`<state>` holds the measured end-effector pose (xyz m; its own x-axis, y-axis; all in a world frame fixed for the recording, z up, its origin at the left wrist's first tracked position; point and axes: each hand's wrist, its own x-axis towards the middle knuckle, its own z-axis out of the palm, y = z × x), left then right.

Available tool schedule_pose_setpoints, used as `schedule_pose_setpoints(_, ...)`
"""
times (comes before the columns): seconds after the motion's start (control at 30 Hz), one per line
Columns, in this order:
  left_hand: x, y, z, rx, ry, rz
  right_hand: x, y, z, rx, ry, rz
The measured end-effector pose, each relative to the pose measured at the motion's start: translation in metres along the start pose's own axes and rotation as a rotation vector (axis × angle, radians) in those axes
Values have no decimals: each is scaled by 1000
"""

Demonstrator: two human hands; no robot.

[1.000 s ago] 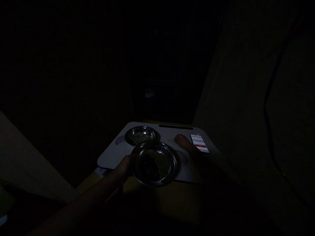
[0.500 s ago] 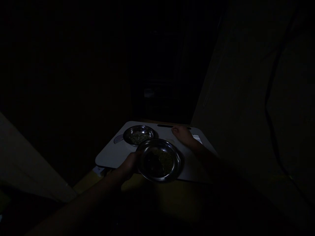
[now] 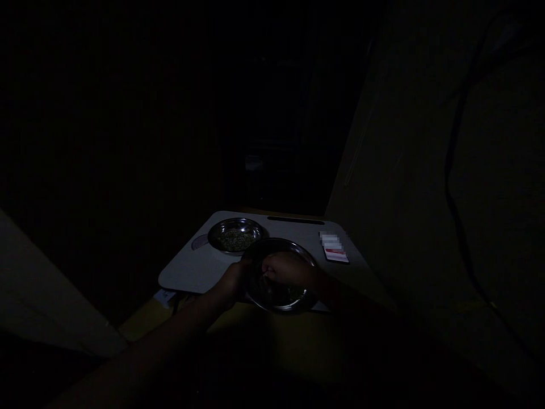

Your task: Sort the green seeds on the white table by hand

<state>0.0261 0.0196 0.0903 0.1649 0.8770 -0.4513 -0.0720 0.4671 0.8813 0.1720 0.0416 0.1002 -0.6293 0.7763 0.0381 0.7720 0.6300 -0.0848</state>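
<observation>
My left hand (image 3: 230, 282) is closed on the left rim of a shiny steel bowl (image 3: 281, 307) at the table's near edge. Small greenish grains (image 3: 297, 293) show in its lower right part; the rest of the inside is dark. My right hand (image 3: 286, 269) reaches over this bowl, fingers curled together above its middle. What they pinch, if anything, is too dark to make out. Just behind, to the left, a second steel bowl (image 3: 253, 226) stands on the table, holding more greenish grains (image 3: 235, 240).
Both bowls are at a small white table (image 3: 187, 272) with rounded corners and a dark slot (image 3: 296, 220) along its far edge. A phone (image 3: 335, 248) with a lit screen lies on the right. A wall with a dark cable (image 3: 453, 204) rises at the right. The surroundings are very dark.
My right hand has come from the table's far right side back into the near bowl, uncovering the phone. My left hand keeps its hold on the rim.
</observation>
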Motion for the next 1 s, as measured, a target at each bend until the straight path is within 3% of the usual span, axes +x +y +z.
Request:
schedule_pose_setpoints(0.23, 2, -2, 2, -5, -34, -7, 4, -9, 3, -103, -61, 7)
schedule_pose_setpoints(0.5, 6, -3, 5, 25, -34, 40, 5, 3, -7, -18, -24, 59)
schedule_pose_setpoints(0.8, 5, -3, 2, 7, -34, 35, 5, -2, 6, -55, -81, 33)
schedule_pose_setpoints(1.0, 8, -4, -1, -2, -22, 29, 4, 3, -8, -34, -31, 59)
